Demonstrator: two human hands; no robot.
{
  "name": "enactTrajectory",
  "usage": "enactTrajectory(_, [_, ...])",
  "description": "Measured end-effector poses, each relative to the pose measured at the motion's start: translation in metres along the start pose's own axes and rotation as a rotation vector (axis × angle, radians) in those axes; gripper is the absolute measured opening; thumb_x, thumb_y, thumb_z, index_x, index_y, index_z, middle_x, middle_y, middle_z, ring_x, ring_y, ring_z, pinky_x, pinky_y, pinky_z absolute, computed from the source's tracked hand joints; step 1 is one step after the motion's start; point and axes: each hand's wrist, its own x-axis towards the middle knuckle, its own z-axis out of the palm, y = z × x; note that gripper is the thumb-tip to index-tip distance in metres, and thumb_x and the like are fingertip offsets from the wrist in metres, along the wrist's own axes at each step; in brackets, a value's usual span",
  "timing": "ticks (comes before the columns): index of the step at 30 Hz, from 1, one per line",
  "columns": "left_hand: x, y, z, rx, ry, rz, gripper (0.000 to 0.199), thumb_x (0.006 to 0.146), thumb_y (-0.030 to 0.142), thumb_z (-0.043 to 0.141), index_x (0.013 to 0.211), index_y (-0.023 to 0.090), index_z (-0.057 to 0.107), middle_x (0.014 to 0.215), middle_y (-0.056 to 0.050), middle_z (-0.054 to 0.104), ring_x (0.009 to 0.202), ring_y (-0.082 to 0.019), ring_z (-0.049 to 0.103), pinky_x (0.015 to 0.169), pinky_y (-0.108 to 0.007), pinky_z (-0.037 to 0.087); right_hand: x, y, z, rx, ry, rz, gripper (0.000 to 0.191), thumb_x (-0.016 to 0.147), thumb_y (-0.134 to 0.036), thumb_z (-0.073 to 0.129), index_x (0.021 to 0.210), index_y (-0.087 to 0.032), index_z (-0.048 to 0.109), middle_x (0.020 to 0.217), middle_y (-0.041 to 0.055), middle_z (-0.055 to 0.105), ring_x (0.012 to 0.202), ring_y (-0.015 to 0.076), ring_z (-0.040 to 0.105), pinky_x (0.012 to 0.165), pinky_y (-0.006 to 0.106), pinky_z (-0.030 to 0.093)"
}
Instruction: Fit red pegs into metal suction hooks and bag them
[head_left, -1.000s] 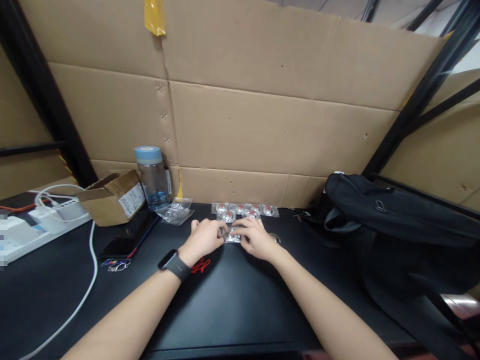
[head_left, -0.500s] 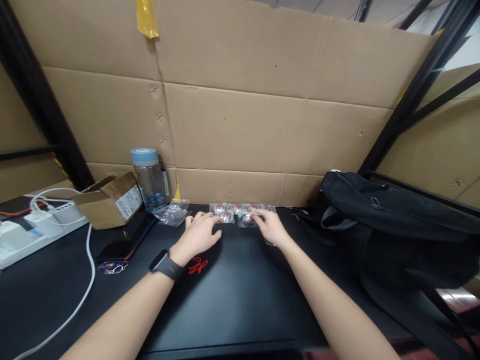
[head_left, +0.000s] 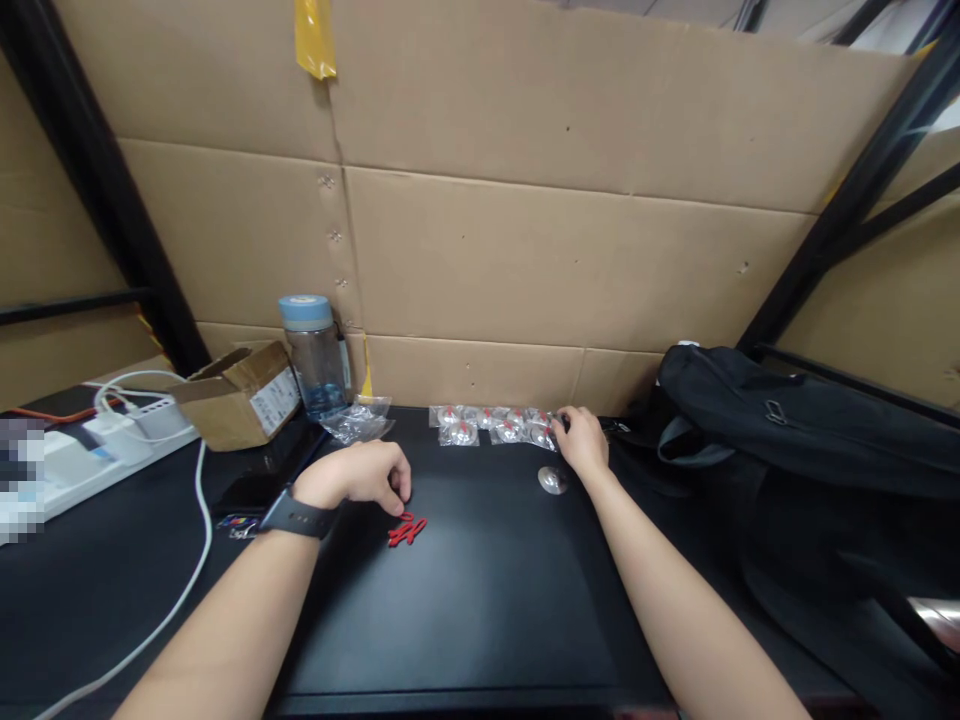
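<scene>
My left hand (head_left: 375, 475) hovers low over the black tabletop, fingers loosely curled and thumb apart. Its thumb tip is right beside a small bunch of red cord loops (head_left: 407, 531); contact is unclear. At the back, my right hand (head_left: 584, 440) has its fingers pinched at the right edge of a clear packet (head_left: 541, 434) holding a round silvery piece with a red part. That packet sits at the right end of two short rows of similar packets (head_left: 459, 432). A bare round silvery disc (head_left: 553, 481) lies just in front of my right hand.
Crumpled clear plastic (head_left: 360, 420), a blue-lided bottle (head_left: 309, 350) and an open cardboard box (head_left: 236, 400) stand at left. Beyond them is a white power strip (head_left: 82, 490) with a cable. A black backpack (head_left: 787, 430) fills the right. Cardboard (head_left: 480, 250) walls the back.
My left hand has drawn back from the packets toward the red cords. My right hand has moved right; the packet it was moving now lies in the front row. The bare disc is uncovered.
</scene>
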Motion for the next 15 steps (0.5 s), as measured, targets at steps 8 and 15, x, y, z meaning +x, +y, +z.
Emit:
enactTrajectory(8, [0.008,0.011,0.011,0.162,0.079,-0.006,0.005,0.064,0.023,0.074,0.067,0.026,0.073,0.074,0.001,0.073,0.076,-0.021,0.066,0.087,-0.035,0.040,-0.017,-0.002,-0.053,0.119,-0.729,-0.287,0.059,0.057,-0.035,0.087,0.113,-0.022,0.071,0.109,0.0073,0.067,0.089,0.0226,0.066,0.078,0.030,0.052])
enactTrajectory(15, [0.013,0.026,0.011,0.113,0.325,0.132,0.006,0.081,0.024,0.064,0.075,0.022,0.064,0.077,0.001,0.073,0.078,-0.019,0.067,0.084,-0.031,0.040,-0.023,-0.012,-0.048,0.131,-0.751,-0.239,0.044,0.052,-0.014,0.082,0.094,-0.022,0.075,0.086,0.0015,0.072,0.071,0.0178,0.065,0.066,0.026,0.050])
